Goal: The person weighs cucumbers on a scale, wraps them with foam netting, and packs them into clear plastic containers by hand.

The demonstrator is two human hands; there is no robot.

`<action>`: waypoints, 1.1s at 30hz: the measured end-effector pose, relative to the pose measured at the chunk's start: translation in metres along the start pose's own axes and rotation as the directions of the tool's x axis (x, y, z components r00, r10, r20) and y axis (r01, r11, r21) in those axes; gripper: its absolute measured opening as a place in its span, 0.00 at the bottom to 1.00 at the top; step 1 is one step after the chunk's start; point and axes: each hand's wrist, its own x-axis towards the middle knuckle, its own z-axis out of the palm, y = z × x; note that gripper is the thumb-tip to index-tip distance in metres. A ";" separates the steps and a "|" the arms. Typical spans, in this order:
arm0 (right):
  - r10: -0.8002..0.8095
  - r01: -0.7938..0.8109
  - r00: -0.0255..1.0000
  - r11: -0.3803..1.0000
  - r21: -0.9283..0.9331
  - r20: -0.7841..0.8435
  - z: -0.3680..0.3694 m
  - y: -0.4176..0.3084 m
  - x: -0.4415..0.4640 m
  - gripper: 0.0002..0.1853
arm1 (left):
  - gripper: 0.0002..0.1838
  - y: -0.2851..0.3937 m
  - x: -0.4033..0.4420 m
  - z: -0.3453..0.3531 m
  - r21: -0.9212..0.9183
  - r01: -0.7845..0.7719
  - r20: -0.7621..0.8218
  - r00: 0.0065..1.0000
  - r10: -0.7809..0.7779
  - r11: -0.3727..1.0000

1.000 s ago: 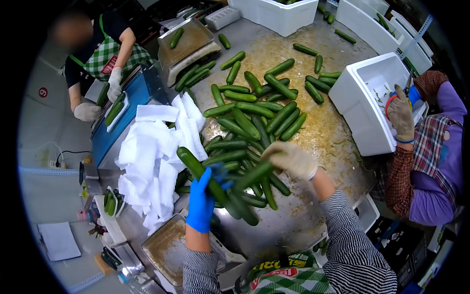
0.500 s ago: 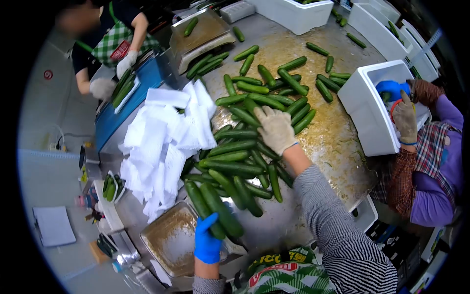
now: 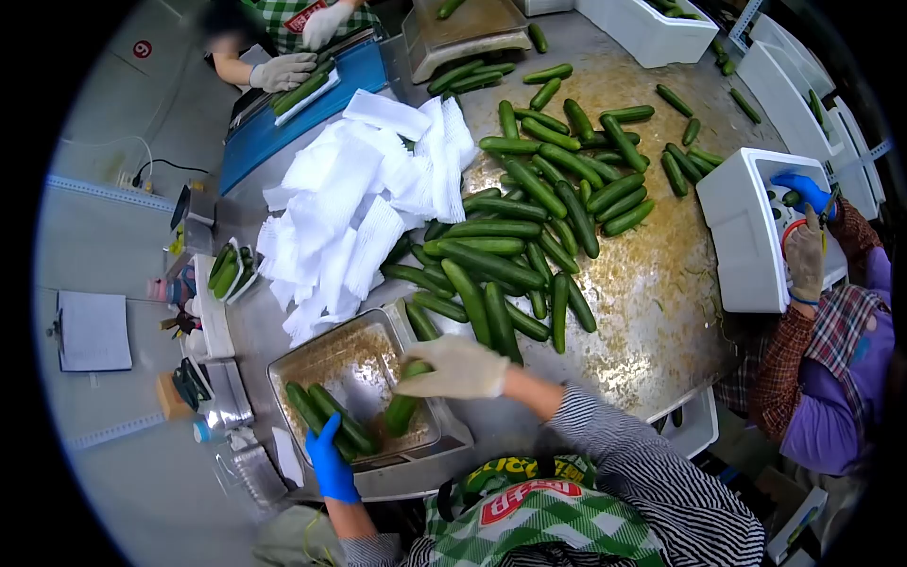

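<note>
My left hand (image 3: 333, 461), in a blue glove, grips two cucumbers (image 3: 346, 422) side by side at the metal scale tray (image 3: 359, 350). In a pale knit glove, my right hand (image 3: 456, 368) is closed around one cucumber (image 3: 401, 414) over the tray's right part. Whether these cucumbers rest on the tray's floor I cannot tell. Just beyond lies a loose heap of cucumbers (image 3: 491, 248) on the metal table (image 3: 652, 340). White mesh foam sleeves (image 3: 326, 203) are piled to its left.
A co-worker at far left has gloved hands (image 3: 283, 72) at cucumbers on a white tray over a blue board (image 3: 312, 128). Another person at right reaches into a white foam box (image 3: 732, 227) with scissors. A second scale (image 3: 463, 38) stands at the back.
My left hand has brought two cucumbers down and left to the tray. My right hand has left the heap and come toward me with one cucumber. The view has shifted.
</note>
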 end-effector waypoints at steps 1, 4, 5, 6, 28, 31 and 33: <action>0.037 -0.037 0.999 0.999 0.001 -0.021 0.018 -0.007 0.007 0.29 | 0.25 -0.002 0.000 0.000 0.046 -0.008 -0.030 1.000 0.010 0.999; -0.393 0.132 0.799 0.853 -0.506 -0.454 0.024 0.004 0.030 0.15 | 0.25 -0.021 0.014 -0.010 0.221 -0.175 0.007 0.984 0.178 0.959; -0.373 0.041 0.709 0.869 -0.493 -0.599 0.007 0.019 0.039 0.11 | 0.25 -0.028 0.020 -0.012 0.251 -0.230 0.028 0.973 0.230 0.940; -0.343 -0.153 0.602 0.837 -0.526 -0.721 -0.012 0.017 0.031 0.08 | 0.24 -0.037 0.026 -0.018 0.297 -0.262 0.039 0.964 0.263 0.918; 0.283 0.039 0.879 0.761 0.648 -0.385 -0.072 0.052 -0.056 0.30 | 0.27 -0.037 0.010 -0.019 0.475 -0.237 -0.016 0.960 0.278 0.847; 0.311 0.025 0.852 0.779 0.627 -0.420 -0.057 0.061 -0.068 0.29 | 0.26 -0.037 0.006 -0.022 0.543 -0.241 -0.021 0.954 0.300 0.804; 0.383 -0.094 0.735 0.875 0.475 -0.560 -0.055 0.074 -0.070 0.31 | 0.26 -0.037 0.003 -0.024 0.573 -0.231 -0.052 0.947 0.317 0.786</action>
